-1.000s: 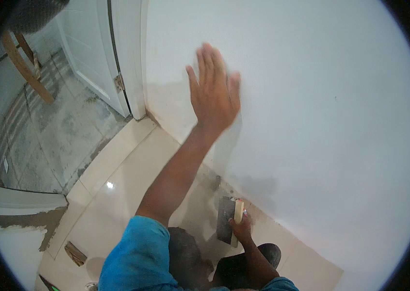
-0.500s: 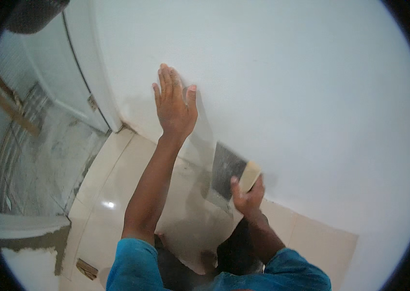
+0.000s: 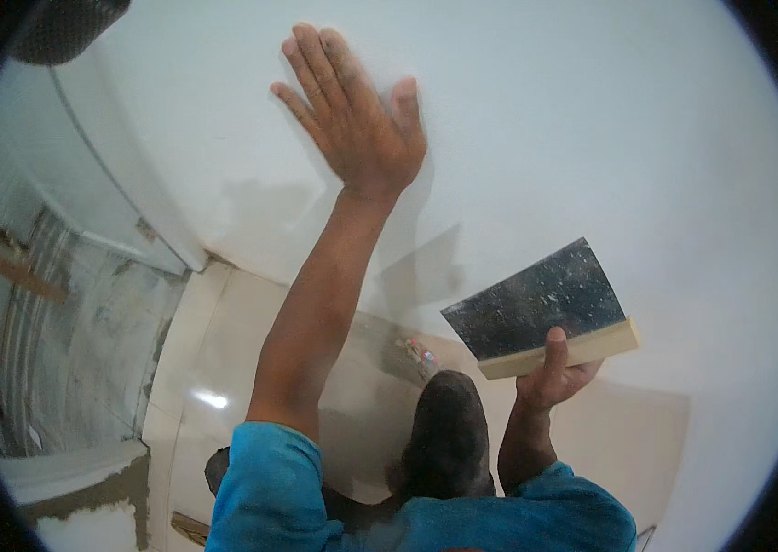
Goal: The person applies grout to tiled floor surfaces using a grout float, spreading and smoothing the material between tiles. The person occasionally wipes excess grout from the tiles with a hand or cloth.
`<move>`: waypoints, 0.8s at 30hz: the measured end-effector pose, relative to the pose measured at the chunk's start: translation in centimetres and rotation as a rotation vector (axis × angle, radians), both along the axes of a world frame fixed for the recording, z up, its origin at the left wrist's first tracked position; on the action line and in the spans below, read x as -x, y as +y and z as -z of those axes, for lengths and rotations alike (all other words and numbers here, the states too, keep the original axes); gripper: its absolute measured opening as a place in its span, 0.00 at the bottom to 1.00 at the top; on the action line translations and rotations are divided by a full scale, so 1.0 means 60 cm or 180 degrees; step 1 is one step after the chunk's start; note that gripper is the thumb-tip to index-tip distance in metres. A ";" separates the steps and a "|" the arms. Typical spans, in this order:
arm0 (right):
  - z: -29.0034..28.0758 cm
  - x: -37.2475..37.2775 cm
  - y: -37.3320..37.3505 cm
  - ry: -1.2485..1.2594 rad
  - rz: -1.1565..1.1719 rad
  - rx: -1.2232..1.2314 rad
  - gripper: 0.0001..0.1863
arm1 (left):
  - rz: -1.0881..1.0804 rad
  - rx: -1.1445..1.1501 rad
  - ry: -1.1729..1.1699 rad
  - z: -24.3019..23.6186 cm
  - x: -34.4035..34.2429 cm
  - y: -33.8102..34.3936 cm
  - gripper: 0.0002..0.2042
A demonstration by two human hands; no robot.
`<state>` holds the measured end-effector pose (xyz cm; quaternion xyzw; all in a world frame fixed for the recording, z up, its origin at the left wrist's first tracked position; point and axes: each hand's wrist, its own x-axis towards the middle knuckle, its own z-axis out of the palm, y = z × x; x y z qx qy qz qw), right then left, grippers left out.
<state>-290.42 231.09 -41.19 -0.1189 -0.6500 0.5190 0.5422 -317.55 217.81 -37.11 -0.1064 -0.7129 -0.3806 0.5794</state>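
In the head view, the left hand (image 3: 359, 138) is spreading its fingers against the white wall (image 3: 683, 184). Lower and to its right, the right hand (image 3: 550, 379) is gripping a wide putty knife (image 3: 541, 302) by its pale handle, the dark, speckled blade pointing away above that hand. Tiled floor (image 3: 232, 317) is showing below the left hand.

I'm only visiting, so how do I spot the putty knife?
Find the big white wall, then the person's right hand in front of its lower part. That hand holds the wide putty knife: its dark, white-speckled blade and straight cream handle stand out from the pale wall.
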 end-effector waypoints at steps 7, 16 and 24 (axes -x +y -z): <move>-0.069 -0.083 0.067 0.0360 0.0651 0.0243 0.30 | 0.0453 0.2939 0.1400 0.270 -0.107 0.103 0.32; -0.105 -0.148 0.126 0.0714 0.1322 0.0653 0.29 | -0.0200 0.0716 0.1268 -0.366 -0.011 0.125 0.31; -0.092 -0.214 0.071 0.0599 0.1304 0.0828 0.29 | 0.1860 0.5272 0.1819 0.240 -0.136 0.110 0.26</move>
